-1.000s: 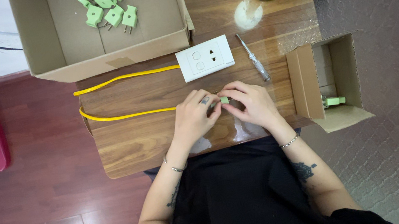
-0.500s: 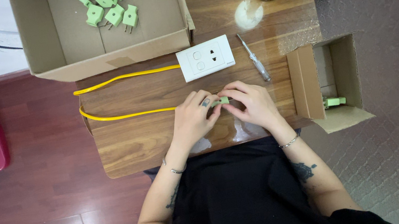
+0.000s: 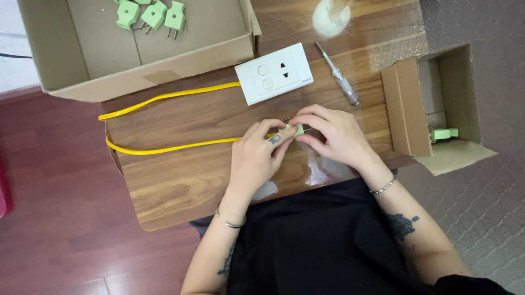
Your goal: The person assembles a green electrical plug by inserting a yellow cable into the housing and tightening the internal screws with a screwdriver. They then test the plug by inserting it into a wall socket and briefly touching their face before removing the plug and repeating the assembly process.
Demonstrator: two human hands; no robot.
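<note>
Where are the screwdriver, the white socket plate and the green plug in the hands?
screwdriver (image 3: 337, 73), head view, mid-shaft.
white socket plate (image 3: 274, 73), head view, face centre.
green plug (image 3: 298, 129), head view, body showing between fingers.

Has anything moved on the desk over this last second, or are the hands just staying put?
Nothing visibly changed. The left hand and right hand still pinch the small green plug between them at the end of the yellow cable. The white socket plate, the screwdriver and both cardboard boxes lie where they were.
</note>
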